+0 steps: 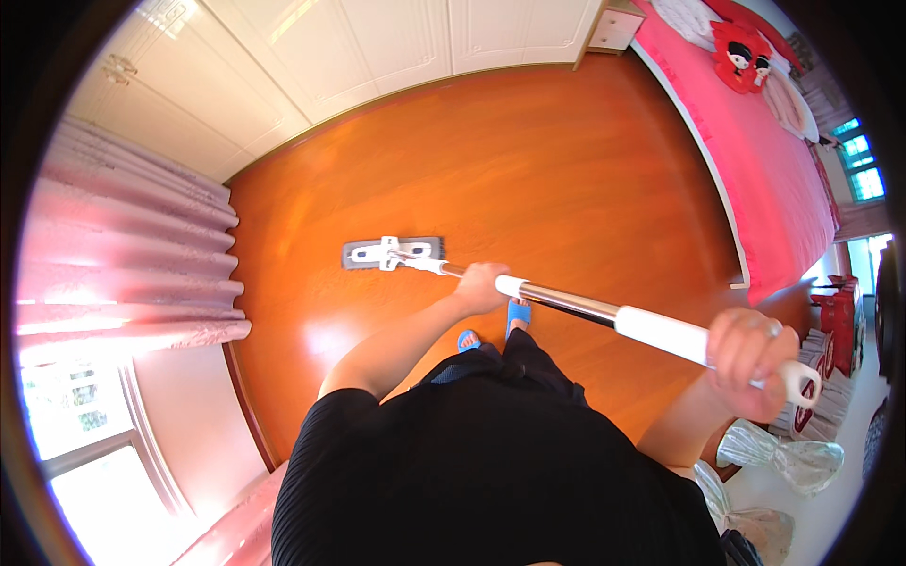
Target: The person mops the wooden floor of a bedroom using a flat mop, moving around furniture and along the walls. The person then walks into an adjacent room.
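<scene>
A flat mop with a metal and white plastic handle [573, 303] slants across the view. My left hand [481, 288] is closed around the lower part of the handle, above the mop's joint. Near the hanging loop at the top end, my right hand [752, 362], with a ring on one finger, grips the white plastic sleeve. The mop head [392, 253], white with a grey pad, lies flat on the orange-brown wooden floor [538, 163], ahead and to the left of my feet in blue slippers [519, 315].
Cream cabinet doors [396, 42] line the far side. A bed with a pink cover [750, 163] and a small nightstand [616, 30] are at the right. Pink curtains [141, 247] hang beside a window at the left. Tied fabric bundles [814, 463] lie at the lower right.
</scene>
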Demonstrator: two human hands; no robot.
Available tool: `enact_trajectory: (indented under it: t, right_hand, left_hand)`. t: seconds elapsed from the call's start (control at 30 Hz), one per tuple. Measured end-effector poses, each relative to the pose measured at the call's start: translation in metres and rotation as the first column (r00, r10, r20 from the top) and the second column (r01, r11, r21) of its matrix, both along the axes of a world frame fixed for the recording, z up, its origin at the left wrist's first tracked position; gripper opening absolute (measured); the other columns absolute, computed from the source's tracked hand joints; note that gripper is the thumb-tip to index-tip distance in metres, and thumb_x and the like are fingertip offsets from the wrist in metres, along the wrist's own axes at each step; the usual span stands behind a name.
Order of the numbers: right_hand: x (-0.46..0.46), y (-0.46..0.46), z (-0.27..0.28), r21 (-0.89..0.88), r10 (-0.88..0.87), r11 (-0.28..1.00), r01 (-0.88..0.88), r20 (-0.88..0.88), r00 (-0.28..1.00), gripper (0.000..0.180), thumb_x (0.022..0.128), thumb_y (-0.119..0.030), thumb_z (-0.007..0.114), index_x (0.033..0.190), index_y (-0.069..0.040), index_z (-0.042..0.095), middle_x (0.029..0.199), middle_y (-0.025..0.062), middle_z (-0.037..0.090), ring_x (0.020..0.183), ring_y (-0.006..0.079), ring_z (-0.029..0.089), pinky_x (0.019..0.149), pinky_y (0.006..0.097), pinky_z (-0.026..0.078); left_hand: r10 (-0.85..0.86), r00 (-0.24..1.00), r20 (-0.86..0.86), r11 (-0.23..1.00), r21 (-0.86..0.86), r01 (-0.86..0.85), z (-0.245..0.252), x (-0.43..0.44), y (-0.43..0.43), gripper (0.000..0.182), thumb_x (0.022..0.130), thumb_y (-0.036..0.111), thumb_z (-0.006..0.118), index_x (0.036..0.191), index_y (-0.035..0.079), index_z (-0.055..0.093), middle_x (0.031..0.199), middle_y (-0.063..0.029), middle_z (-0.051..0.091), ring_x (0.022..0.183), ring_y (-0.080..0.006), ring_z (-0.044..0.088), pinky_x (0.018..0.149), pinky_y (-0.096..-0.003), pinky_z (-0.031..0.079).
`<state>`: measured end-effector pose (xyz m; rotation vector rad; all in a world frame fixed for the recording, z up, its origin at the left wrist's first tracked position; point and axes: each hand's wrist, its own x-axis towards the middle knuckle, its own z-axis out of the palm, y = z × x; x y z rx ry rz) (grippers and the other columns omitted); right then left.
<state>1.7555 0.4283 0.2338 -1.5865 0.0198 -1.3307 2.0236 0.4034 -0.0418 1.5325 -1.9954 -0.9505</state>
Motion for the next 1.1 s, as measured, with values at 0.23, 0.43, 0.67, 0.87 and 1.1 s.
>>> enact_trajectory:
  t: [0.23, 0.43, 0.67, 0.87, 1.1]
  right_hand:
    - [0.079, 0.002, -0.046, 0.146, 0.317, 0.933, -0.330, 0.104, 0.943, 0.013, 0.082, -0.012, 0.057, 0.077, -0.006, 0.046, 0.055, 0.0017, 0.049, 0.045, 0.0141, 0.048, 0.048, 0.0301, 0.039]
    - [0.076, -0.001, -0.067, 0.246, 0.421, 0.855, -0.456, 0.185, 0.888, 0.019, 0.080, -0.012, 0.058, 0.072, -0.005, 0.043, 0.054, 0.0050, 0.048, 0.045, 0.0138, 0.041, 0.048, 0.0293, 0.035]
    - [-0.027, 0.010, -0.051, 0.220, 0.340, 0.897, -0.383, 0.209, 0.917, 0.008, 0.075, -0.006, 0.053, 0.076, -0.005, 0.046, 0.053, 0.0042, 0.048, 0.044, 0.0147, 0.044, 0.047, 0.0297, 0.035]
    - [-0.156, 0.054, -0.036, 0.157, 0.035, 0.987, -0.042, 0.049, 0.998, 0.012, 0.080, -0.017, 0.055, 0.079, -0.008, 0.047, 0.051, 0.0005, 0.048, 0.040, 0.0148, 0.044, 0.047, 0.0297, 0.038]
    - [-0.274, 0.129, -0.045, 0.113, -0.447, 0.892, 0.438, 0.074, 0.891, 0.017, 0.078, -0.018, 0.055, 0.071, -0.010, 0.041, 0.051, -0.0005, 0.045, 0.039, 0.0118, 0.043, 0.046, 0.0279, 0.037]
  left_hand:
    - [0.405, 0.914, -0.015, 0.914, -0.007, -0.405, -0.038, 0.089, 0.086, 0.018, 0.065, 0.018, 0.070, 0.069, 0.004, 0.059, 0.073, -0.0178, 0.060, 0.072, -0.0359, 0.058, 0.062, -0.0425, 0.046]
    - [0.470, 0.882, 0.035, 0.879, 0.064, -0.472, -0.041, 0.088, 0.122, 0.024, 0.066, 0.022, 0.073, 0.070, 0.003, 0.059, 0.066, -0.0170, 0.060, 0.066, -0.0337, 0.060, 0.057, -0.0384, 0.046]
    - [0.187, 0.982, 0.027, 0.929, 0.319, -0.186, -0.005, -0.008, 0.097, 0.027, 0.069, 0.023, 0.072, 0.090, 0.007, 0.066, 0.076, -0.0147, 0.065, 0.069, -0.0258, 0.063, 0.063, -0.0337, 0.049]
    - [-0.180, 0.979, 0.092, 0.979, 0.118, 0.169, -0.023, -0.126, 0.049, 0.022, 0.068, 0.022, 0.071, 0.083, 0.007, 0.065, 0.076, -0.0150, 0.064, 0.072, -0.0324, 0.062, 0.063, -0.0376, 0.049]
    - [-0.427, 0.887, 0.175, 0.896, -0.051, 0.441, -0.040, -0.298, -0.001, 0.014, 0.068, 0.019, 0.065, 0.079, 0.011, 0.062, 0.083, -0.0116, 0.063, 0.087, -0.0303, 0.059, 0.076, -0.0421, 0.046]
